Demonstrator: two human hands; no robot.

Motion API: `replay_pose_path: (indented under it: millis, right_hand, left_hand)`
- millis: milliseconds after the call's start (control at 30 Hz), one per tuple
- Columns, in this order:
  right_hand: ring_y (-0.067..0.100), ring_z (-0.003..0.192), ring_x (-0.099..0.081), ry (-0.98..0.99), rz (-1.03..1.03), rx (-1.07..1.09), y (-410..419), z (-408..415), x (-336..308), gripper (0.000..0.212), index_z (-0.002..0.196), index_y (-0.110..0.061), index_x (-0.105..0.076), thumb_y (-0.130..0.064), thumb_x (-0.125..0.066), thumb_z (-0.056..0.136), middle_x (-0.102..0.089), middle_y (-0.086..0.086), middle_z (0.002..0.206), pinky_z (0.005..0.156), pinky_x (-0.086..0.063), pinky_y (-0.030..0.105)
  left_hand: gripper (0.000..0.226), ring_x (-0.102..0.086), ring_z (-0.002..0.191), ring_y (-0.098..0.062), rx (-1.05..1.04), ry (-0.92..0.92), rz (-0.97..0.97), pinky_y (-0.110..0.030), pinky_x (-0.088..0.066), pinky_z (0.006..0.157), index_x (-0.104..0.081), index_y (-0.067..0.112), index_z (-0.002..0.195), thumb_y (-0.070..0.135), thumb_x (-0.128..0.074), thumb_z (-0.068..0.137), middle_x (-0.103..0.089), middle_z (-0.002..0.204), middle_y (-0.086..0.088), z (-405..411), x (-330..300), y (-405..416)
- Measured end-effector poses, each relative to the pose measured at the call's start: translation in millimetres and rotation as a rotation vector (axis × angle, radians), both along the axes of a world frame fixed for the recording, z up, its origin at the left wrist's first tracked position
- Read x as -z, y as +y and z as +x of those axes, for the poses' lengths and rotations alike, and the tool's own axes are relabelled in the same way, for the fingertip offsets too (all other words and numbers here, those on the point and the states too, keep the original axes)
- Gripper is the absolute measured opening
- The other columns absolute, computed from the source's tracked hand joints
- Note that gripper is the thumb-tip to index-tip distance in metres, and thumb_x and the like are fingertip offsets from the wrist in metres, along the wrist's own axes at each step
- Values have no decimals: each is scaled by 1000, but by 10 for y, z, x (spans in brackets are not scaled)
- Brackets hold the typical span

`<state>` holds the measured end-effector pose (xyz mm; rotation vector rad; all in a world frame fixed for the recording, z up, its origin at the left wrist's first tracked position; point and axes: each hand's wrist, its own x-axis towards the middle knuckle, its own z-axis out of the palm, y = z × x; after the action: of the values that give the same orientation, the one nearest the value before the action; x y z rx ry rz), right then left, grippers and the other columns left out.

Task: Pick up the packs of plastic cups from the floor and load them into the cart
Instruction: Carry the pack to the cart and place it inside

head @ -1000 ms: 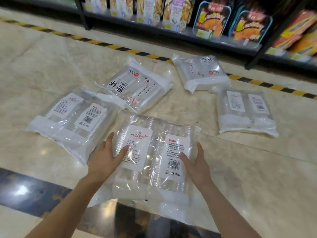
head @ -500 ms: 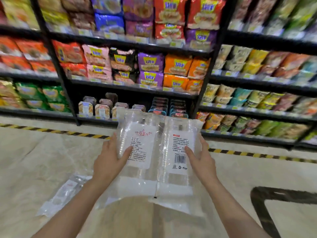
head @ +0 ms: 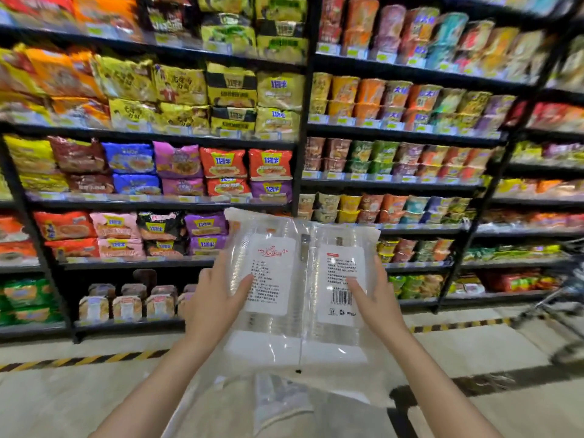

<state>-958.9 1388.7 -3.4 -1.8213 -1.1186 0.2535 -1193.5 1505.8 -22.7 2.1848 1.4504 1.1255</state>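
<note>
A clear pack of plastic cups with two white labels is held upright in front of me, at chest height. My left hand grips its left side, thumb on the left label. My right hand grips its right side, thumb on the barcode label. Another pack shows through the plastic, low on the floor below. A blurred metal cart is at the right edge.
Black shelving stacked with noodle packets and cup noodles fills the view ahead. A yellow-black hazard strip runs along the floor at its base. Pale marble floor lies beneath me.
Both hands lifted the pack off the floor to chest height. My view tilted up from the floor packs to the shelves, and the cart came into view at the right.
</note>
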Motion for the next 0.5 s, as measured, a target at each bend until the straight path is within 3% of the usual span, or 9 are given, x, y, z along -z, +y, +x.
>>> replay_pose_path:
  millis: [133, 267, 500]
  right_hand:
    - [29, 127, -43, -11, 57, 99, -2, 392, -115, 79, 145, -38, -16, -56, -54, 79, -41, -4, 145, 100, -42, 52]
    - [25, 134, -36, -53, 118, 176, 158, 802, -118, 74, 148, -29, -19, -38, -59, 87, -31, -5, 151, 107, -36, 47]
    - [25, 130, -41, 23, 157, 442, 400, 1807, -204, 78, 146, -17, -20, -40, -63, 84, -39, 0, 143, 104, -38, 42]
  left_hand:
    - [74, -48, 119, -27, 122, -37, 25, -41, -44, 87, -15, 39, 143, 71, -29, 77, -48, 131, -3, 471, -119, 153]
    - [69, -46, 122, -26, 169, -41, 27, -40, -44, 85, -17, 35, 144, 64, -38, 84, -46, 133, -2, 997, -136, 439]
    - [76, -45, 124, -25, 357, -80, 21, -43, -46, 91, -21, 29, 143, 69, -40, 80, -43, 139, -3, 2381, -196, 1105]
